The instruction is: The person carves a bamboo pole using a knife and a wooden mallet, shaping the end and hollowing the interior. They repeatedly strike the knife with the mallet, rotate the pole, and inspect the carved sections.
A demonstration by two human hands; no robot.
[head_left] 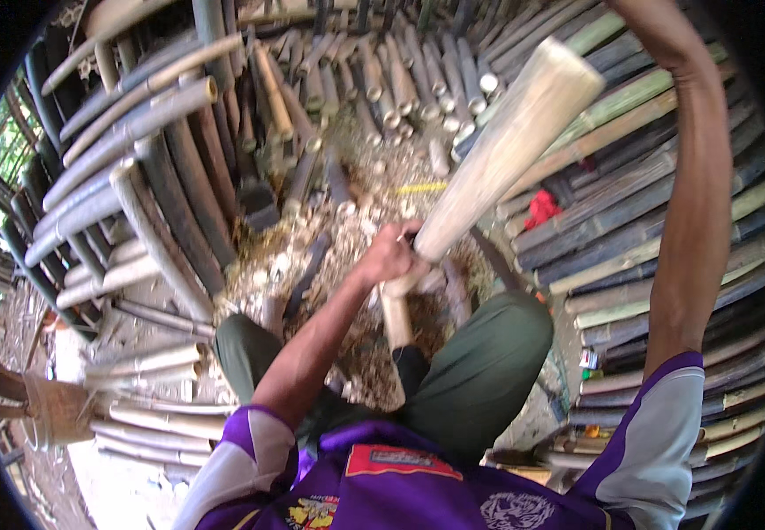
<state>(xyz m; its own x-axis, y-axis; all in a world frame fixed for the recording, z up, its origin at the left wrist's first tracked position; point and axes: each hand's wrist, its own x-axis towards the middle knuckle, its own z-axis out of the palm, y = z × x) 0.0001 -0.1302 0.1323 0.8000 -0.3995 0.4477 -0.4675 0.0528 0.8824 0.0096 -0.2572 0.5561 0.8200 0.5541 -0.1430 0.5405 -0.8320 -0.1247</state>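
Note:
A thick, pale length of bamboo (506, 155) slants up to the right from between my knees, its surface looking scraped. My left hand (391, 256) is closed around its lower end, fingers partly hidden behind it. Below that hand, a shorter pale wooden piece (396, 320) stands between my legs, its lower end beside a dark object. My right arm is raised along the right side. Only the back part of my right hand (651, 31) shows at the top edge; its fingers are cut off, so whatever they hold is out of sight.
Pale shavings (356, 353) cover the ground. Cut bamboo tubes (400, 84) lie at the back, with long poles (629, 212) stacked on the right. A bamboo rack (126, 190) stands at left. A red cloth (542, 208) and yellow strip (422, 187) lie ahead.

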